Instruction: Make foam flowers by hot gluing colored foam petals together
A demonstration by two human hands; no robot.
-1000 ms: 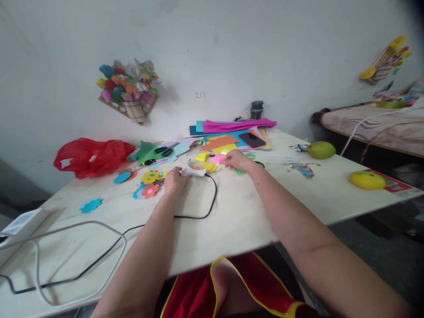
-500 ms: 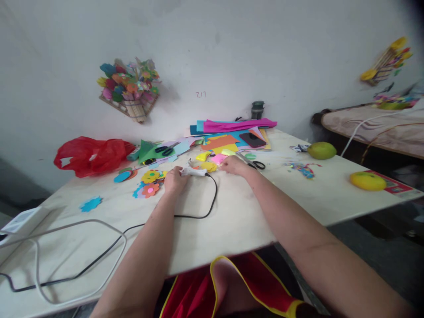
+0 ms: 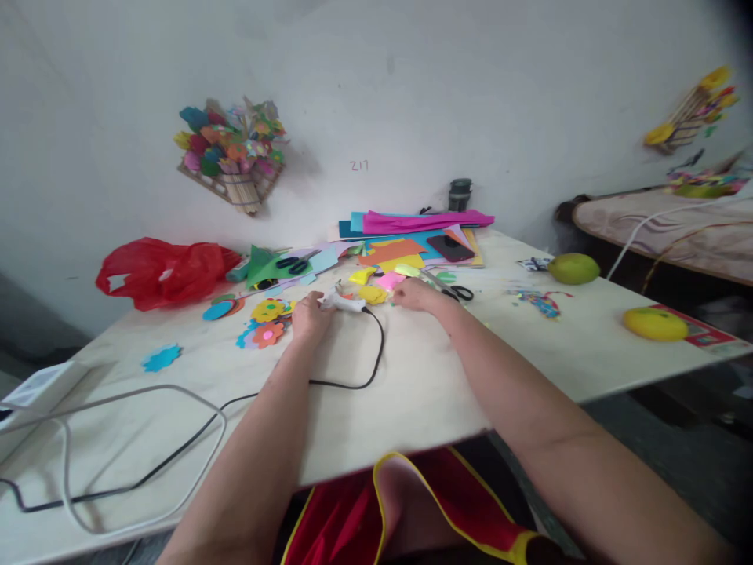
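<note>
My left hand [image 3: 311, 316] is closed on the body end of a white glue gun [image 3: 347, 303], whose black cord [image 3: 380, 353] loops off the handle across the table. To its right, my right hand [image 3: 415, 294] has its fingertips pinched together at the edge of a pink cutout [image 3: 389, 281]; what they hold is too small to make out. Yellow cutouts [image 3: 372, 295] lie between the two hands. Left of my left hand is a cluster of flower cutouts, with an orange flower [image 3: 269, 335] in front. Scissors with black handles [image 3: 462, 292] rest just beyond my right wrist.
Coloured sheets [image 3: 394, 251] and a phone [image 3: 450, 248] lie at the back. A red plastic bag [image 3: 168, 273] and a second pair of scissors [image 3: 292, 264] are at the back left. Looped cables [image 3: 220, 439] cross the front left. Two yellow-green fruits [image 3: 573, 268] sit at the right.
Both hands stay in nearly the same places, with only slight finger movement. The whole view has shifted a little.
</note>
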